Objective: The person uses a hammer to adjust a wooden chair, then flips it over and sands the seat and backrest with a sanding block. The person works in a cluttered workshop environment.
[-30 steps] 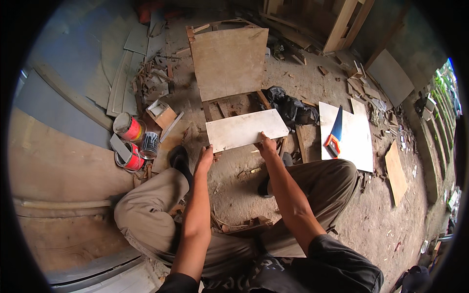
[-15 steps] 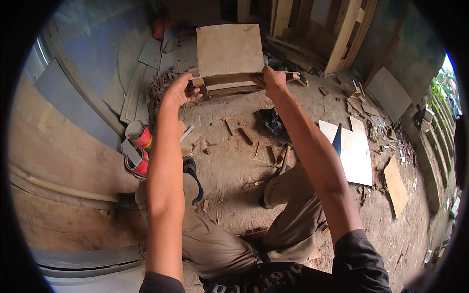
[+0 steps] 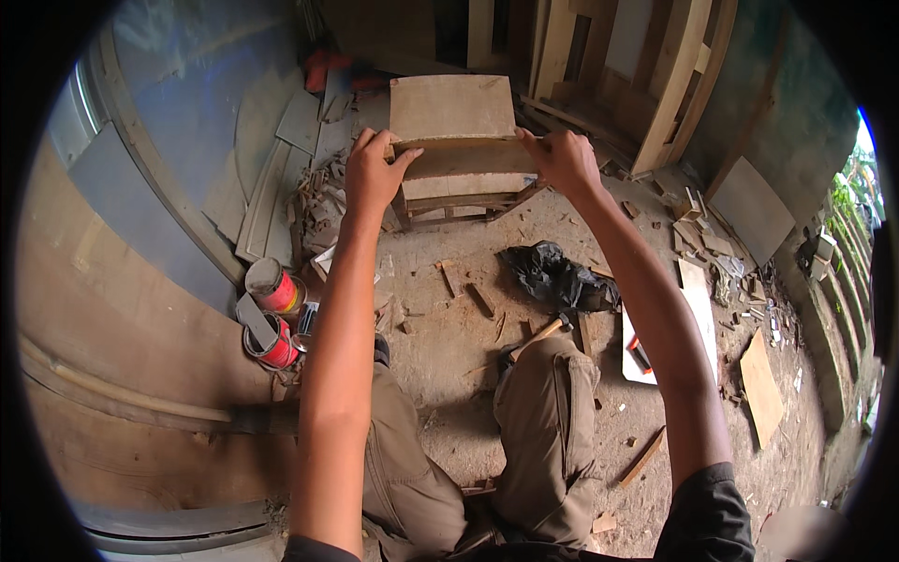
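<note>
A small wooden piece with a pale plywood panel and a slatted lower frame stands on the floor ahead of me. Across its near side, between my hands, runs a narrow brown wooden board. My left hand is closed on the board's left end, thumb along its face. At the other end my right hand pinches the corner, fingers curled over the top. I cannot tell whether the board is fixed to the frame.
A hammer and a black plastic bag lie near my right knee. Two red cans stand at left by a wooden panel. A white board and wood scraps are on the floor at right; planks lean at the back.
The narrow board has tipped so its broad face shows, and more of the frame under it is visible. My left fingers have closed from a looser hold. The view and my legs have shifted.
</note>
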The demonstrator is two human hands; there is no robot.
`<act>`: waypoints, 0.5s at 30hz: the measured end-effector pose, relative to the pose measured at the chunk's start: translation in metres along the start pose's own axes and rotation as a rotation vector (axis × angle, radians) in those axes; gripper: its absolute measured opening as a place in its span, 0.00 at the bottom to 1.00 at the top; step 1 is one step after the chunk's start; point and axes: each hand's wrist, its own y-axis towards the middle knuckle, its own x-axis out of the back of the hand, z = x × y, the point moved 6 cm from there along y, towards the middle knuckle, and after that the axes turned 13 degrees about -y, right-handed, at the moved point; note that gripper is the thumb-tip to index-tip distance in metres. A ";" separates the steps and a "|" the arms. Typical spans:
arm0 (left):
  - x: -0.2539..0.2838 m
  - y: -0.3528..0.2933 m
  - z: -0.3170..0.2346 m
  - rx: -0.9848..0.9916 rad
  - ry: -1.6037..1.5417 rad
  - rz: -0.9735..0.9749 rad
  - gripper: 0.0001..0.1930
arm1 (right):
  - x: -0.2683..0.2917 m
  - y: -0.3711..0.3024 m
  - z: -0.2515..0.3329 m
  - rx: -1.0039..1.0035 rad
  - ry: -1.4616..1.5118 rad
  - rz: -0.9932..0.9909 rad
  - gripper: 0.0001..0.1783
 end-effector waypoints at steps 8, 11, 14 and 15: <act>-0.013 -0.001 -0.010 -0.049 0.159 -0.060 0.21 | -0.008 0.017 0.015 0.220 -0.367 -0.112 0.23; -0.016 0.000 -0.014 -0.045 0.146 -0.050 0.21 | 0.002 -0.015 0.026 0.379 -0.300 -0.546 0.19; -0.015 -0.003 -0.016 -0.053 0.128 -0.071 0.21 | -0.016 -0.056 0.041 0.482 -0.074 -0.395 0.11; -0.017 -0.002 -0.015 -0.032 0.092 -0.060 0.21 | -0.045 -0.062 0.049 0.463 0.069 0.034 0.17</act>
